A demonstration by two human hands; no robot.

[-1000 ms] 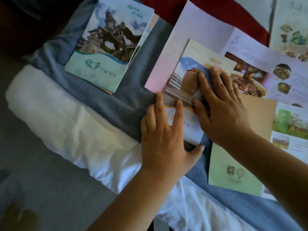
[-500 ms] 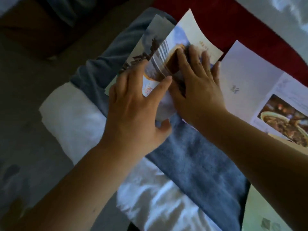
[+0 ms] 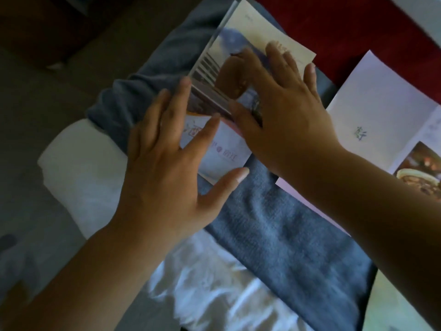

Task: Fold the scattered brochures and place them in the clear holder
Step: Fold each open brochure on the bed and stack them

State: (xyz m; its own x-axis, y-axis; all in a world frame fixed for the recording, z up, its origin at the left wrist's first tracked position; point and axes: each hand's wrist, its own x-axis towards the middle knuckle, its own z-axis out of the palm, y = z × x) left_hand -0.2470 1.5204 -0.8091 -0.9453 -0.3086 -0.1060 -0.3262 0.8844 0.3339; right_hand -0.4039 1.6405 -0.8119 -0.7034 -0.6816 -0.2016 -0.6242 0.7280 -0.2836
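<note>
Left hand (image 3: 162, 168) lies flat with fingers spread and straight, gripping nothing. Its fingertips rest along the left edge of the folded brochure (image 3: 222, 151), and the thumb reaches out toward the brochure's near corner. White sheet (image 3: 81, 163) bunches at the near-left side of the blue blanket (image 3: 274, 230), on which the brochure lies. The folded brochure sits at the blanket's far end, and a second paper edge peeks out beneath its far corner. Right hand (image 3: 284, 111) is likewise flat with straight fingers, pressing down on the picture cover and holding nothing. An open brochure (image 3: 372, 111) lies off the blanket's right edge, and red cloth (image 3: 346, 27) shows beyond its far-right side. No clear holder is in view. The folded brochure looks like thin glossy paper: light, bendy, likely to slide on whatever is below and to spring open at the crease. It would best be pinched along the folded edge, thumb under and fingers on top, so the panels stay together.
</note>
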